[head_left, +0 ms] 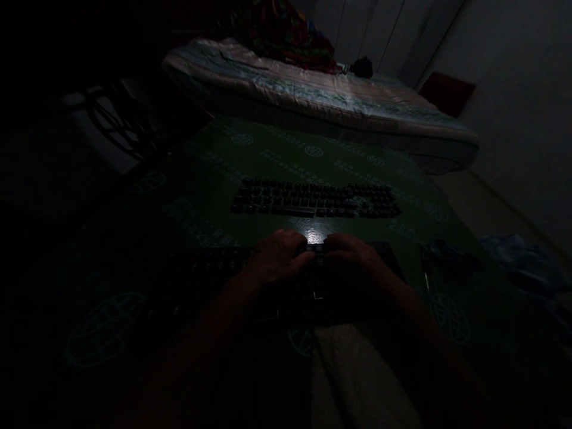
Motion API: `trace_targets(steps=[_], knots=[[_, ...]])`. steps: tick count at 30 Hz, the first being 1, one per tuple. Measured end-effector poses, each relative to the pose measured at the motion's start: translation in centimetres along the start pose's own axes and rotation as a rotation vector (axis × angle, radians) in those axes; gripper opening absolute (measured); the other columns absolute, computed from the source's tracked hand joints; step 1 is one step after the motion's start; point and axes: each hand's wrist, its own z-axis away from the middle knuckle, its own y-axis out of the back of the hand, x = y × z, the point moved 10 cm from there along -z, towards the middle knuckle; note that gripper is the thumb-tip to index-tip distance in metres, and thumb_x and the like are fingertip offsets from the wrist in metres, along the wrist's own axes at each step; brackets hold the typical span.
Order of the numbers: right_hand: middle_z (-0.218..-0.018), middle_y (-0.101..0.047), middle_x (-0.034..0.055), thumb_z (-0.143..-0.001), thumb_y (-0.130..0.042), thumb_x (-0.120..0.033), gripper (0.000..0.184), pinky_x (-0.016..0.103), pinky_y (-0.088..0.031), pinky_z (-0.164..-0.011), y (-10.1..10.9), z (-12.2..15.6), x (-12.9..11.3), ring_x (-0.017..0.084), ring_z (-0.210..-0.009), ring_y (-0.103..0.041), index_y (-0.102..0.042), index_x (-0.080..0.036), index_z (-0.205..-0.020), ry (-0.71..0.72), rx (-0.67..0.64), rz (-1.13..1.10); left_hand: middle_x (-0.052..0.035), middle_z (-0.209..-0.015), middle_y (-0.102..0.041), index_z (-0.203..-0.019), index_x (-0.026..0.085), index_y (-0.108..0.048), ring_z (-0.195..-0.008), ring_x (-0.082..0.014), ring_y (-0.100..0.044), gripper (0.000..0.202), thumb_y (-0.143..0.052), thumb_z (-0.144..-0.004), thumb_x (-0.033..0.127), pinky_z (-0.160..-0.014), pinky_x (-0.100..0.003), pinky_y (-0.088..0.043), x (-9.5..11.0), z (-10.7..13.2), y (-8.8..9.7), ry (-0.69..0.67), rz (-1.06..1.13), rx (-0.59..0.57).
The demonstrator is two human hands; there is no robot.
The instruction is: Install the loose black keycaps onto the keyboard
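Observation:
A dark keyboard (210,259) lies across the near part of the table, its details mostly lost in the dim light. My left hand (279,253) rests over its far edge near the middle, fingers curled and thumb pointing right. Close by on the same edge, my right hand (351,253) has its fingers bent over the keyboard, with a small gap between the two hands. Beyond them, loose black keycaps (292,211) are laid out in rows in the shape of a keyboard. My fingertips are partly hidden in shadow.
The green printed table cover (277,161) shows a bright light reflection. A thin tool (426,277) and a dark crumpled item (451,256) lie at the right. Behind the table stands a bed with a mattress (357,107). A dark chair-like frame (120,119) stands left.

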Motion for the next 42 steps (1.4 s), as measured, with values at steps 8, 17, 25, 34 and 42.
trace_targets(steps=[8,17,25,34,42], knots=[[-0.093,-0.062,0.0040,-0.082,-0.056,-0.017,0.016,0.030,-0.047,-0.076,-0.1,-0.1,-0.7,0.019,-0.089,-0.057,-0.068,-0.025,-0.089,0.083,-0.018,0.059,-0.0059,-0.092,-0.063,-0.093,0.020,-0.062,-0.087,-0.0221,-0.056,0.029,-0.048,-0.085,0.043,-0.073,-0.033,-0.044,-0.1,0.0,-0.1,-0.003,0.016,0.016],[-0.096,-0.061,0.0057,-0.084,-0.054,-0.017,0.016,0.030,-0.046,-0.075,-0.1,0.2,-1.1,0.019,-0.089,-0.056,-0.067,-0.023,-0.090,0.101,-0.027,0.091,-0.0048,-0.091,-0.062,-0.091,0.020,-0.061,-0.085,-0.0213,-0.056,0.029,-0.049,-0.084,0.045,-0.072,-0.032,-0.043,-0.1,0.0,0.0,0.007,-0.005,0.007],[-0.097,-0.061,0.0054,-0.083,-0.054,-0.017,0.014,0.030,-0.046,-0.075,-0.4,0.1,-1.0,0.019,-0.089,-0.056,-0.066,-0.023,-0.089,0.118,-0.042,0.117,-0.0055,-0.092,-0.063,-0.091,0.020,-0.062,-0.087,-0.0221,-0.057,0.028,-0.049,-0.084,0.043,-0.073,-0.033,-0.044,0.2,0.1,0.1,0.021,0.008,-0.008],[-0.100,-0.064,0.0053,-0.084,-0.052,-0.017,0.016,0.031,-0.050,-0.078,0.0,0.3,-0.1,0.019,-0.091,-0.061,-0.066,-0.023,-0.088,0.040,-0.042,-0.084,-0.0062,-0.091,-0.062,-0.091,0.018,-0.062,-0.086,-0.0222,-0.056,0.027,-0.050,-0.084,0.042,-0.071,-0.033,-0.044,0.2,0.0,0.1,0.011,0.015,-0.015],[-0.121,-0.057,0.0113,-0.084,-0.055,-0.023,0.016,0.039,-0.048,-0.089,0.8,1.3,0.3,0.023,-0.108,-0.057,-0.067,-0.020,-0.094,0.102,-0.008,-0.187,-0.0059,-0.089,-0.062,-0.092,0.019,-0.063,-0.086,-0.0218,-0.057,0.028,-0.049,-0.085,0.041,-0.071,-0.032,-0.044,0.5,0.2,0.2,0.004,-0.008,-0.023]])
